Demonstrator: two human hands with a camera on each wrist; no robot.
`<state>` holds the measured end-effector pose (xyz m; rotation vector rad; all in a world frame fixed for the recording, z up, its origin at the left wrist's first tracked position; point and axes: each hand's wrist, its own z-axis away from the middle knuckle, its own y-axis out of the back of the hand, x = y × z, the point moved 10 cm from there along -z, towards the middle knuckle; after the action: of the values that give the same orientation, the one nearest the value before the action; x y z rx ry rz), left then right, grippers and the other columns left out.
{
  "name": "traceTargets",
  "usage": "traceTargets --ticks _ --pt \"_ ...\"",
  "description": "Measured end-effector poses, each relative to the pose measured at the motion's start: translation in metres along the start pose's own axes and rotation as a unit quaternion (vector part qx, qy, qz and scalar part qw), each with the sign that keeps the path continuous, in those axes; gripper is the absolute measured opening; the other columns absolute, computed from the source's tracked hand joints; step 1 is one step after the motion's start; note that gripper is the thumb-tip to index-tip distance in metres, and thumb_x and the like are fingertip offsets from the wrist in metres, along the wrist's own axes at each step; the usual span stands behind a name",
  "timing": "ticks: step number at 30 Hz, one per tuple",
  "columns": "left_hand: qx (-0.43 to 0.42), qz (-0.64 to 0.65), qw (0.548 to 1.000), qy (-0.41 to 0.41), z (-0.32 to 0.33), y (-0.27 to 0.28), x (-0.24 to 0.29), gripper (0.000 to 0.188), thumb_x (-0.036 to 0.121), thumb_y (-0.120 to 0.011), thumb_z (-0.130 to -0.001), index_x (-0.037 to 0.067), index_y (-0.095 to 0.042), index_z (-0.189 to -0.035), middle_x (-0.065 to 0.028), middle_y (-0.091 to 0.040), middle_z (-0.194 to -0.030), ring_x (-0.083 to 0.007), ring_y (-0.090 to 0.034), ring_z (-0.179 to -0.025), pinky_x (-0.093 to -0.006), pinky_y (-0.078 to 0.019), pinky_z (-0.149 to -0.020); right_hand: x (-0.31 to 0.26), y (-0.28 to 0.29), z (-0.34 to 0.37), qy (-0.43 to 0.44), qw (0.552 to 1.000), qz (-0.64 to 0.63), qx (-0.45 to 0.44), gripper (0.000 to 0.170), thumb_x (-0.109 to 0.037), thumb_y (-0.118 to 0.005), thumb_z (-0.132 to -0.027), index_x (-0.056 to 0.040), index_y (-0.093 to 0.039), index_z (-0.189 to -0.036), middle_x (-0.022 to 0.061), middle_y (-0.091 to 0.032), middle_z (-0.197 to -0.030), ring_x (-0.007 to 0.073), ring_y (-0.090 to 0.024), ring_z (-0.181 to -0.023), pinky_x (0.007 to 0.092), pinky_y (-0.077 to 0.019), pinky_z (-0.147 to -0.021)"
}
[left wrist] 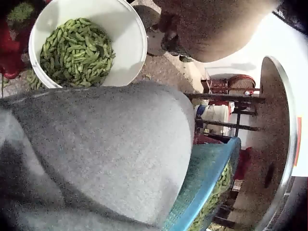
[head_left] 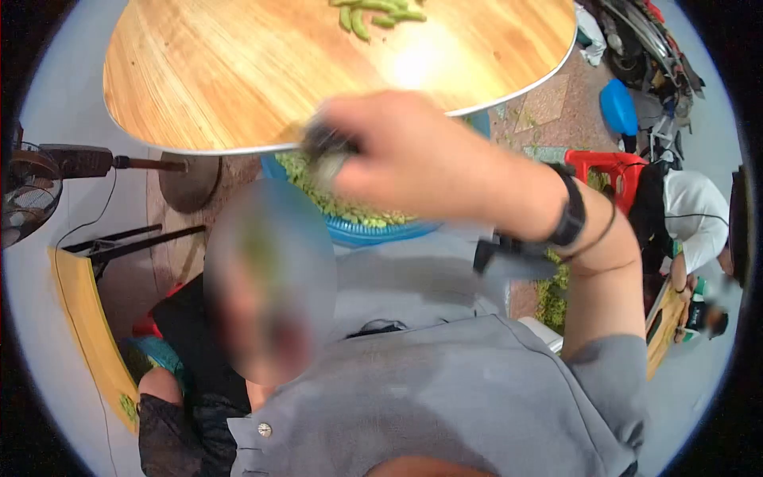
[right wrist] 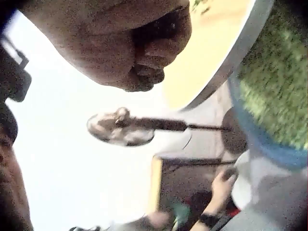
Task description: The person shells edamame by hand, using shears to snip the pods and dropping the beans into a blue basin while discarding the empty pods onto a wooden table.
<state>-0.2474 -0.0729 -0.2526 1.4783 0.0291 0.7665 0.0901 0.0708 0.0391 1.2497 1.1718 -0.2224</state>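
Note:
My right hand (head_left: 413, 151), blurred by motion, is raised over the near edge of the wooden table (head_left: 214, 79). Its fingers are curled in the right wrist view, and a dark patch shows at the fingertips; I cannot tell what that is. Beneath it is a blue basin (head_left: 385, 233) heaped with green bits. Several green bean pods (head_left: 359, 25) lie on the tabletop. My left hand (left wrist: 216, 29) is near a white bucket (left wrist: 130, 31) that holds many green pods (left wrist: 79, 53); a blurred oval covers this area in the head view.
A fan (head_left: 32, 187) stands left, its round base beneath the table's edge. A person in a dark sleeve (head_left: 167, 429) is close at my left. To the right are a red plastic stool (head_left: 628, 179), a blue container (head_left: 620, 107) and a person in white (head_left: 695, 211) at another table.

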Motion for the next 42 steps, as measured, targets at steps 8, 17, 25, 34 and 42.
traceTargets --ticks 8,17,25,34,42 --pt "0.015 -0.01 0.999 -0.03 -0.005 0.018 0.028 0.025 0.009 -0.068 -0.069 -0.001 -0.062 -0.091 -0.0182 -0.062 -0.091 -0.0344 -0.058 -0.09 -0.0375 -0.0462 -0.077 0.118 0.106 -0.026 -0.043 0.92 0.296 0.254 0.018 -0.019 -0.06 -0.077 -0.0045 -0.061 -0.087 0.0176 -0.06 -0.08 0.0369 -0.058 -0.076 0.0437 -0.0473 -0.066" --pt "-0.188 0.379 0.886 -0.192 0.029 0.051 0.247 0.019 0.007 -0.054 -0.086 -0.002 -0.061 -0.102 -0.0082 -0.064 -0.088 -0.013 -0.06 -0.077 -0.026 -0.0483 -0.069 0.128 0.057 0.02 -0.188 0.954 -0.14 0.187 0.023 -0.016 -0.062 -0.082 -0.0016 -0.06 -0.1 0.0064 -0.063 -0.085 0.0112 -0.056 -0.075 0.0279 -0.0464 -0.067" --pt "-0.375 0.47 0.769 -0.217 0.071 0.018 0.372 0.02 0.002 -0.042 -0.088 -0.002 -0.056 -0.103 -0.0076 -0.066 -0.084 -0.0122 -0.063 -0.073 -0.0249 -0.0513 -0.063 0.096 -0.001 0.081 -0.149 0.95 -0.228 0.15 0.024 -0.004 -0.054 -0.08 0.0032 -0.057 -0.102 0.0058 -0.065 -0.09 0.0091 -0.058 -0.08 0.027 -0.0494 -0.071" --pt "-0.351 0.45 0.797 -0.198 0.074 0.022 0.366 0.015 0.001 -0.048 -0.086 -0.001 -0.057 -0.098 -0.0032 -0.062 -0.079 -0.01 -0.06 -0.07 -0.0229 -0.0487 -0.06 0.108 -0.007 0.067 -0.171 0.924 -0.327 0.105 0.02 -0.013 -0.057 -0.086 0.0009 -0.058 -0.101 -0.0011 -0.059 -0.084 0.0079 -0.053 -0.073 0.0242 -0.0463 -0.065" --pt "-0.433 0.562 0.705 -0.029 0.063 0.011 0.349 0.019 0.016 -0.056 -0.09 0.001 -0.059 -0.101 -0.0014 -0.059 -0.078 -0.0091 -0.054 -0.064 -0.0218 -0.0445 -0.06 0.096 -0.016 0.071 -0.178 0.928 -0.326 0.008 0.025 -0.016 -0.047 -0.089 -0.001 -0.053 -0.108 -0.0011 -0.053 -0.071 0.007 -0.045 -0.057 0.0232 -0.0391 -0.051"
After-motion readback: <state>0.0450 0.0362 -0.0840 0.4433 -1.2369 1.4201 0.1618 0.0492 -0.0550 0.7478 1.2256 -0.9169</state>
